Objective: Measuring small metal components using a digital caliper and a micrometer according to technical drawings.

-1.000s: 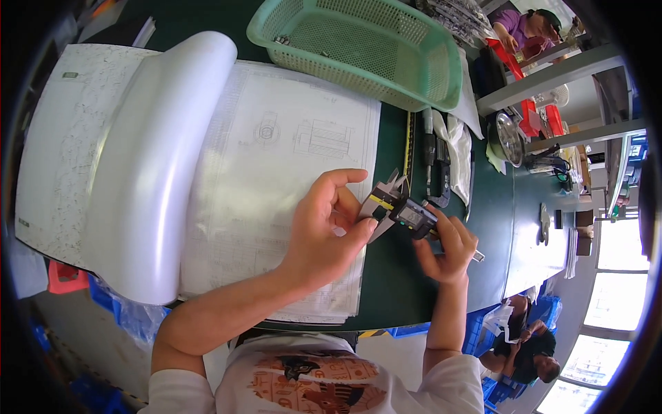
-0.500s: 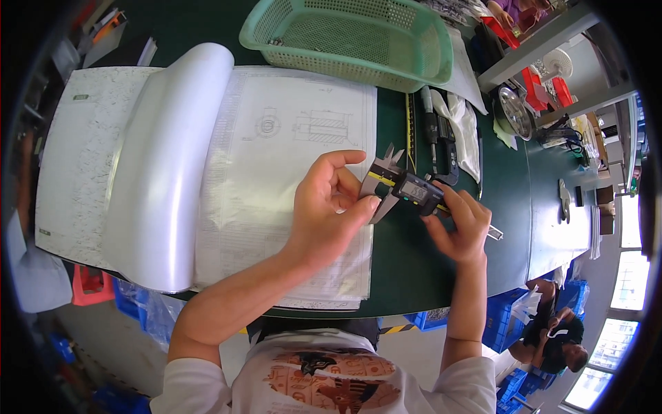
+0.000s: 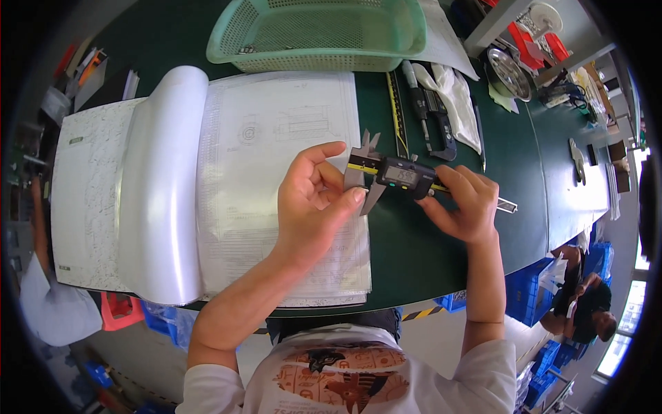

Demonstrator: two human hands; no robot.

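Note:
My right hand (image 3: 469, 201) grips a black digital caliper (image 3: 403, 176) by its slider, thumb below the display and fingers over the beam. The caliper's jaws point toward me, slightly parted, above the right edge of a drawing sheet (image 3: 276, 179). With its thumb and fingers closed at the jaws, my left hand (image 3: 314, 196) holds a small metal part (image 3: 363, 188). Most of that part is hidden by the thumb and the jaws. The sheet, in a clear sleeve, belongs to an open binder whose turned pages (image 3: 162, 193) curl up on the left.
A green plastic basket (image 3: 317, 58) with a few small pieces stands at the back. Beyond the caliper lie a yellow-marked ruler (image 3: 397, 114), a micrometer (image 3: 436, 114) and a white cloth or glove (image 3: 458, 103). A metal bowl (image 3: 509, 74) sits farther right. Another person (image 3: 589, 303) sits at the right.
The view has shifted and turned slightly, so the table things sit differently in the picture. The caliper appears more level. Both hands keep the same hold.

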